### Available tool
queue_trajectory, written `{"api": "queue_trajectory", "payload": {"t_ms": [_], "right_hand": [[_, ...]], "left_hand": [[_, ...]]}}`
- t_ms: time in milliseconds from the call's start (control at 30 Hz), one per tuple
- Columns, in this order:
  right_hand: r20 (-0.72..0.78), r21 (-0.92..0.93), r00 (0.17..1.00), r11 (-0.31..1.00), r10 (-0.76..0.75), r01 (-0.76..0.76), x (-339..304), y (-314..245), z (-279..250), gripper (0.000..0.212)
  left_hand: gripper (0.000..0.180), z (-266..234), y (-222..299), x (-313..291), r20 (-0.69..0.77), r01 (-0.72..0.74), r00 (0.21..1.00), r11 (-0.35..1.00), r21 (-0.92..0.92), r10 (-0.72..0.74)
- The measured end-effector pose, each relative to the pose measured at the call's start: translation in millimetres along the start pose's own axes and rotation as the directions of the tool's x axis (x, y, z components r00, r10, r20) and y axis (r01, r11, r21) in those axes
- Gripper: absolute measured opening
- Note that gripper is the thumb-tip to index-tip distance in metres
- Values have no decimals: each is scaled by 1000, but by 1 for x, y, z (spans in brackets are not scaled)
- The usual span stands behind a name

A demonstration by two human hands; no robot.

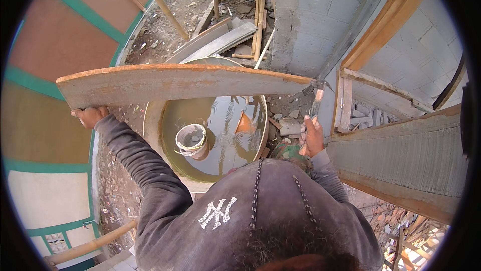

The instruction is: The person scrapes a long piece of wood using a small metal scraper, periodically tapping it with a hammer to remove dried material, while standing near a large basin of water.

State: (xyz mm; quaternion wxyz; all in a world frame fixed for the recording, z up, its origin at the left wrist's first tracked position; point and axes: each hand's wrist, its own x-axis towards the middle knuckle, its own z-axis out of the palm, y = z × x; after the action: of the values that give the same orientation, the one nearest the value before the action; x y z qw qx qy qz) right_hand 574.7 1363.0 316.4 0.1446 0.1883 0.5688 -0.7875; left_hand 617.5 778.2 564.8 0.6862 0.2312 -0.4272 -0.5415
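Note:
A long wooden board point(185, 83), its face coated in grey, spans the view from far left to the block wall. My left hand point(91, 116) is closed on the lower edge of its left end. Out to the right, my right hand point(313, 138) grips a hammer point(317, 103) by the handle. The hammer's head is up at the board's right end; whether it touches the wood I cannot tell. Below the board stands a big round tub point(153, 135) of murky water. In it are a small bucket point(191, 138) and an orange piece point(245, 123), partly under water.
A grey block wall point(320, 20) rises at the far right, beside a wooden frame point(386, 20). Another grey-coated board point(401, 160) slants across the right. Planks point(220, 43), bamboo poles point(163, 3) and rubble lie beyond the tub. A painted wall point(65, 35) with green bands runs along the left.

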Motion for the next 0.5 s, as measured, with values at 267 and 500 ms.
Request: {"api": "queue_trajectory", "payload": {"t_ms": [267, 500], "right_hand": [[110, 439, 987, 886, 114, -151, 54, -11, 20, 35], [240, 687, 971, 707, 0, -170, 89, -99, 126, 40]], "left_hand": [[51, -103, -85, -28, -232, 302, 931, 952, 52, -282], [40, -165, -170, -110, -461, 659, 708, 736, 158, -535]]}}
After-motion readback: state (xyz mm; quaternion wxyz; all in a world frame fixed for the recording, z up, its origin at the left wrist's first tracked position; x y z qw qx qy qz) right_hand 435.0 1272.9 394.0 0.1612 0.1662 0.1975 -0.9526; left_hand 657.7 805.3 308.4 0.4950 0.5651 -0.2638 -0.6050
